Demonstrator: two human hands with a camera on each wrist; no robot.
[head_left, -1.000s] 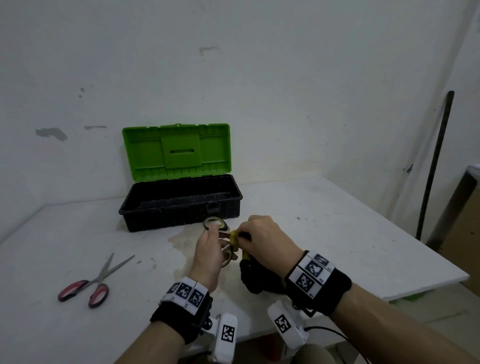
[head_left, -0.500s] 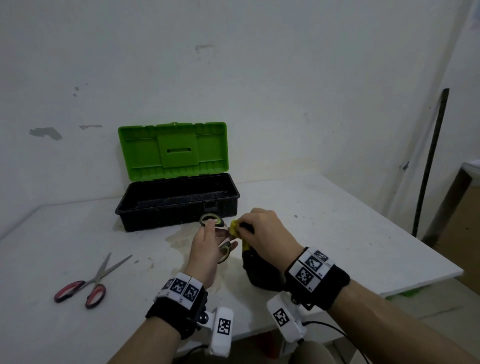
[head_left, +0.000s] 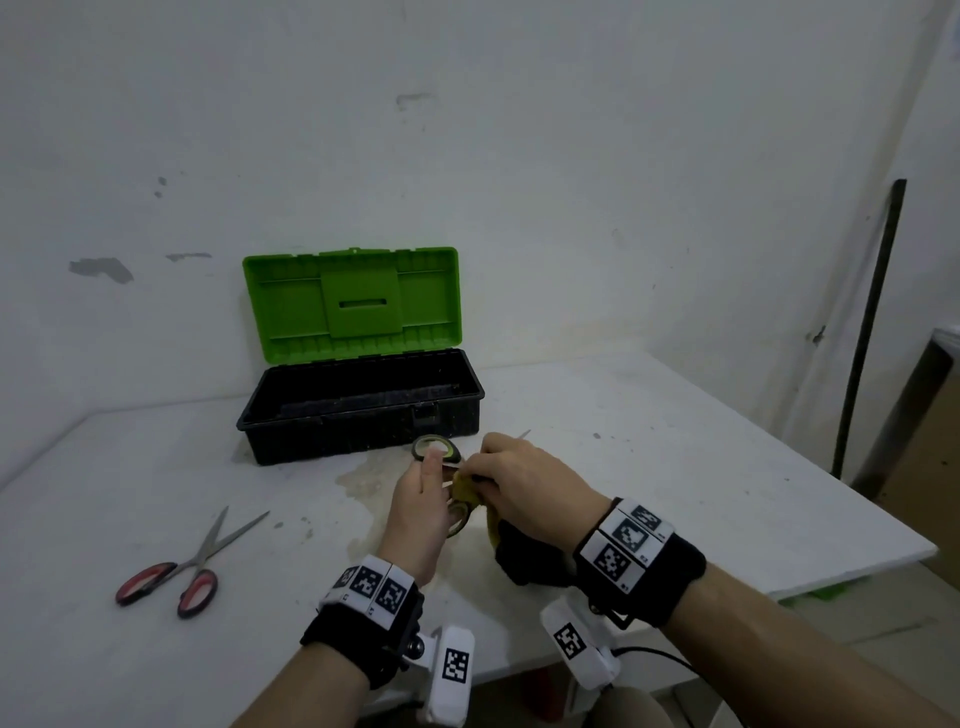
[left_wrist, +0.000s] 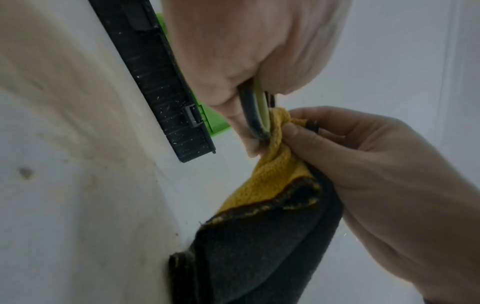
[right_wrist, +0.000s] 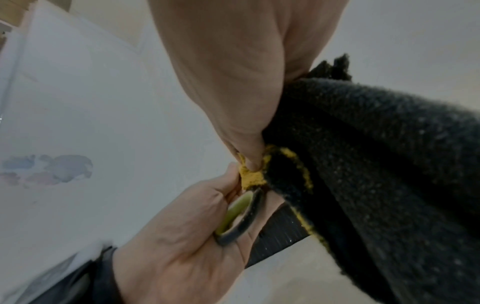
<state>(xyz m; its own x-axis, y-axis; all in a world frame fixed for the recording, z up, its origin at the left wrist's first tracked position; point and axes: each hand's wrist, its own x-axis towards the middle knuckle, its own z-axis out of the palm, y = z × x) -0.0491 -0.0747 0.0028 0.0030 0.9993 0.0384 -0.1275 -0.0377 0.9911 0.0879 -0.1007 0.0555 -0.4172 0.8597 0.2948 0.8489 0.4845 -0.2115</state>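
Observation:
My left hand (head_left: 421, 499) grips a pair of scissors by its black-and-green handle loops (head_left: 436, 448), which also show in the wrist views (left_wrist: 255, 115) (right_wrist: 241, 218). My right hand (head_left: 519, 483) pinches a yellow-and-black cloth (left_wrist: 272, 185) against the scissors just past the handles. The cloth's dark part (head_left: 524, 561) hangs down to the table. A thin blade tip (head_left: 524, 434) pokes out beyond my right knuckles. The blades are otherwise hidden by the cloth and hand.
An open toolbox (head_left: 358, 405) with a black base and a raised green lid (head_left: 353, 304) stands just behind my hands. Red-handled scissors (head_left: 176, 566) lie open on the white table (head_left: 675, 467) at the left. A dark pole (head_left: 867, 332) leans against the right wall.
My right hand with the cloth has shifted slightly along the scissors, and a blade tip now shows past its knuckles. The left hand keeps its grip on the handles.

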